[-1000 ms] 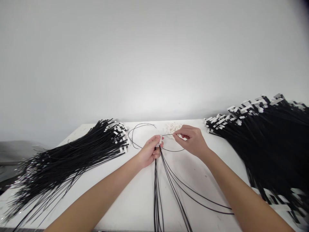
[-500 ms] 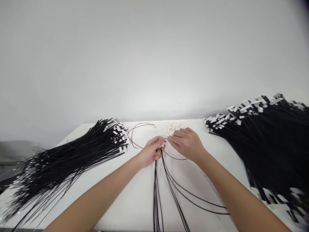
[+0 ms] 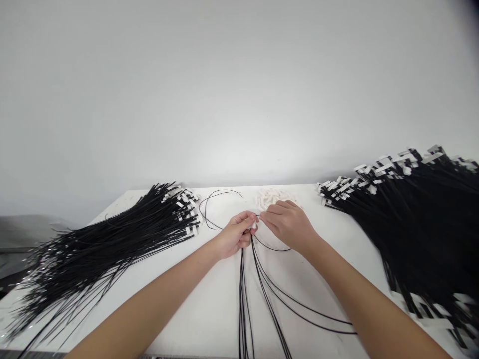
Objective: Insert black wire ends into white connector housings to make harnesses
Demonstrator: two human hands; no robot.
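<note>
White connector (image 3: 255,225) pinched in left hand (image 3: 236,235), black wire (image 3: 258,215) in right hand (image 3: 287,224), hands closer than earlier

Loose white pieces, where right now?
Head view, just right of centre: the white pieces lie on the table, just beyond the right hand, between the left wire bundle and the right wire bundle.
</note>
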